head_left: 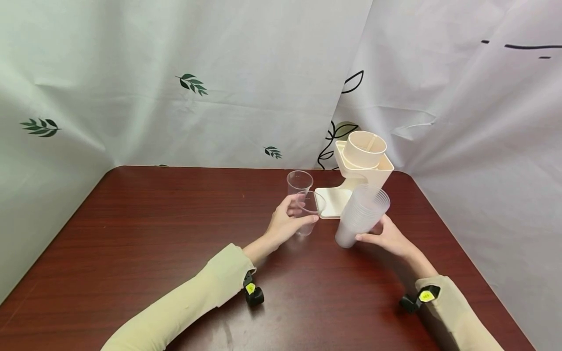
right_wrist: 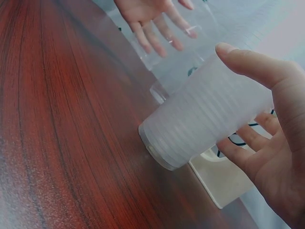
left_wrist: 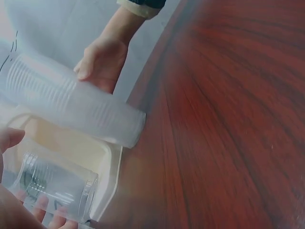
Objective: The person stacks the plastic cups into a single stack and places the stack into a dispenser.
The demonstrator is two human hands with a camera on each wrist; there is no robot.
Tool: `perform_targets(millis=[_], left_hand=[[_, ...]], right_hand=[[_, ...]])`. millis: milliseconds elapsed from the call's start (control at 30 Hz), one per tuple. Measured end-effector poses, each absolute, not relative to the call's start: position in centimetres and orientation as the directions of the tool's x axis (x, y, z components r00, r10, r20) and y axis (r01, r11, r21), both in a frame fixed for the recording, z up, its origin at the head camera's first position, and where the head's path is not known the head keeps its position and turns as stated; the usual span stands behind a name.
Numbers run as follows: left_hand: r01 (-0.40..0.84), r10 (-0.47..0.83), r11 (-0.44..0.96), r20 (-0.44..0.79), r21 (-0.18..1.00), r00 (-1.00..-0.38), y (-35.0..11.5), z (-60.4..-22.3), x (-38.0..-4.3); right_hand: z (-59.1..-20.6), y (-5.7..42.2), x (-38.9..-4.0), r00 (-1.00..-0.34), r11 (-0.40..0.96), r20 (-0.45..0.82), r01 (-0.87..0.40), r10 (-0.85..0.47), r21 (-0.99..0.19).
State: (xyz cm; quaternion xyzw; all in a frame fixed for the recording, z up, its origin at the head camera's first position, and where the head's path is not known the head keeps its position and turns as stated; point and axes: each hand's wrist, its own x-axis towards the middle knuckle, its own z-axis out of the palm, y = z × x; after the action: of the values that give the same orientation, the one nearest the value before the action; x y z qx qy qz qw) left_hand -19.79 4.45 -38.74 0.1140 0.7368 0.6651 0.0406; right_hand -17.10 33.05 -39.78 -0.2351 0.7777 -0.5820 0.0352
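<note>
My left hand (head_left: pixel 284 225) holds a clear plastic cup (head_left: pixel 311 204), thumb on the near side and fingers around the far side. Just behind it a second clear plastic cup (head_left: pixel 300 179) stands upright on the table. To the right, a tall stack of nested clear plastic cups (head_left: pixel 361 214) leans with its rims up and to the right. My right hand (head_left: pixel 390 238) grips that stack from its right side; the right wrist view shows the thumb and fingers (right_wrist: pixel 252 138) on opposite sides of the stack (right_wrist: pixel 200 109).
Behind the stack stands a cream plastic stand (head_left: pixel 381 171) with a round tube (head_left: pixel 364 155) on top and a flat base (head_left: pixel 332 201). The dark red wooden table (head_left: pixel 175 214) reaches back to a white patterned curtain (head_left: pixel 246 97).
</note>
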Motion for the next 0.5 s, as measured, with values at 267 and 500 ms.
perform_targets(millis=[267,500], left_hand=[[0.09,0.228,0.024,0.082,0.996,-0.97,4.9,-37.8,-19.1],[0.085,0.2,-0.019,0.088,0.996,-0.976,5.3,-37.2,-18.7]], right_hand=[[-39.8,33.0,-17.1,-0.888,0.212,0.22,-0.325,-0.403,-0.922],[-39.8,33.0,-17.1,-0.889,0.211,0.219,-0.322,-0.402,-0.923]])
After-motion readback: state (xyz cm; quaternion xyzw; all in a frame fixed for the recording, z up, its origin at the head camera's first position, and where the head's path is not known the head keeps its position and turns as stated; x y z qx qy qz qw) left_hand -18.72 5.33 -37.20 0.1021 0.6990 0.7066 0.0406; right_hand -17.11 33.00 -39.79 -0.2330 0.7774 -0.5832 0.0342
